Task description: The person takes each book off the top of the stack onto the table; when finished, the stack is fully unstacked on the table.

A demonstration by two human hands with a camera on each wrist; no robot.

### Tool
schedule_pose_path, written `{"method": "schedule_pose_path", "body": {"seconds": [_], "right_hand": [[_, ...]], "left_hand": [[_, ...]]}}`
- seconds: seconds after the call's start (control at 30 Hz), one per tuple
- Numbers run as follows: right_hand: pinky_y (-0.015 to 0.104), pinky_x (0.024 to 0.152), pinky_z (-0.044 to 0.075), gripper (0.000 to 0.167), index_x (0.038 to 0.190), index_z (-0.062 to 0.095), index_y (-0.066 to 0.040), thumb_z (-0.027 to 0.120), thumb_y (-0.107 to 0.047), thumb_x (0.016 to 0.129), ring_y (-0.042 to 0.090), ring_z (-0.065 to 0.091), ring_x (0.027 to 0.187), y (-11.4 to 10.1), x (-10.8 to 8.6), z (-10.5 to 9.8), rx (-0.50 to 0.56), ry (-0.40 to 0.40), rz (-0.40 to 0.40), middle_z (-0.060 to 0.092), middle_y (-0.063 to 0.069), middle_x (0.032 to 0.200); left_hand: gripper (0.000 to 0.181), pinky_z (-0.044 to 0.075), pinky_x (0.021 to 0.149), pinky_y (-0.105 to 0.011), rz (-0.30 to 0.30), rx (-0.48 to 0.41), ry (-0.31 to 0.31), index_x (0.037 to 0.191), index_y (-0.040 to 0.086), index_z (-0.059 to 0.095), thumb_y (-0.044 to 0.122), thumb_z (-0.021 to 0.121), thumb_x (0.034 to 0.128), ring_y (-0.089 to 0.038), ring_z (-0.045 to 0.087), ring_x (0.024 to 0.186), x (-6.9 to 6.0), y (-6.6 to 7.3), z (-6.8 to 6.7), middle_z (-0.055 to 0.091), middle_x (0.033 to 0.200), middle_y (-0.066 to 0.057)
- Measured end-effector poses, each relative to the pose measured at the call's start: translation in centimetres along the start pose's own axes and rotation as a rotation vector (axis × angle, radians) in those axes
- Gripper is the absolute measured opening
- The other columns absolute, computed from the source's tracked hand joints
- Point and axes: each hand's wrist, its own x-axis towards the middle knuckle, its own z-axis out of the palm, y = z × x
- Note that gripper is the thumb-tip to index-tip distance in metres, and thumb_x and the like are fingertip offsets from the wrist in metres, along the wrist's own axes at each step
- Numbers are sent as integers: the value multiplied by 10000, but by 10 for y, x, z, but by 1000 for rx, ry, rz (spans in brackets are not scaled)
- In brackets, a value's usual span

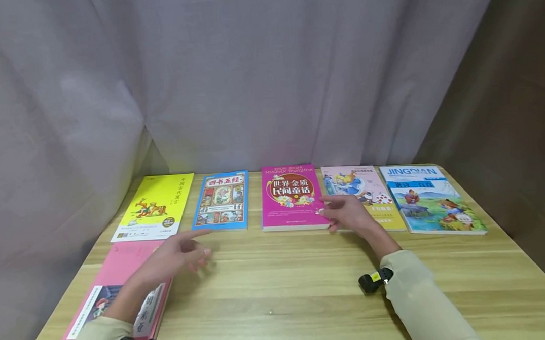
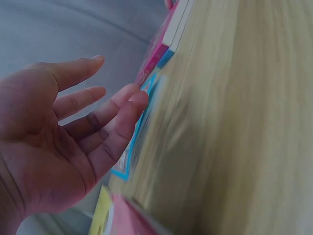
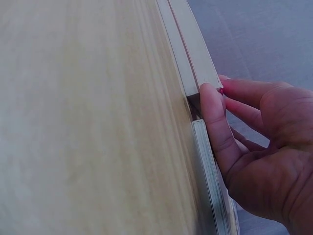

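Observation:
At mid-table a magenta book (image 1: 292, 215) lies on top of another book, whose blue edge (image 2: 166, 58) shows in the left wrist view. My right hand (image 1: 349, 213) pinches the near right corner of the magenta book, thumb (image 3: 215, 117) at the page edges and fingers over the cover. Beneath that hand is a pink and yellow book (image 1: 384, 211). My left hand (image 1: 176, 255) hovers with loosely extended fingers, holding nothing, near the front edge of a blue comic-style book (image 1: 223, 202). Below its wrist lies a thick pink book (image 1: 126, 262), partly hidden by the forearm.
A yellow and white book (image 1: 160, 203) lies at the back left, touching or close to the pink one. At the right end is a book with a blue and green landscape cover (image 1: 434, 203). Grey curtain (image 1: 250, 79) hangs behind the wooden table (image 1: 277, 286).

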Motion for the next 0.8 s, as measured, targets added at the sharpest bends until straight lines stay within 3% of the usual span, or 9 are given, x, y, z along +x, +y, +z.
{"method": "schedule_pose_path", "body": {"seconds": [0.13,0.3,0.5,0.67,0.8], "right_hand": [[358,683,676,596,1563,527,-120,739,-186,1010,170,696,715,-1,-1,0,-6,6,0,630,230,1313],[357,666,675,579,1542,552,-101,748,-161,1001,155,682,676,0,-2,0,3,14,-14,651,239,1281],[358,667,676,586,1543,548,-87,751,-152,997,148,675,682,1,-2,0,14,8,-19,652,238,1268],[372,668,678,589,1544,541,-74,749,-137,996,152,676,686,1,-2,-1,32,-1,-23,651,236,1248],[372,660,676,584,1539,546,-72,750,-128,994,149,674,674,0,-2,1,34,1,-32,660,236,1238]], "left_hand": [[626,631,756,-385,18,22,2,1595,88,461,209,697,1027,-327,713,925,18,11,6,739,1024,-223],[577,619,760,-378,21,64,51,1550,87,528,212,710,1017,-286,696,910,45,19,14,744,1094,-223],[559,607,894,-380,22,142,107,1543,151,556,282,701,1020,-265,698,1099,79,24,28,736,1265,-163],[578,610,999,-445,-8,102,93,1555,189,543,343,700,1020,-298,659,1243,99,28,38,700,1333,-165],[572,620,978,-443,-13,67,77,1564,193,532,315,693,1029,-290,665,1208,110,28,45,696,1319,-166]]}}
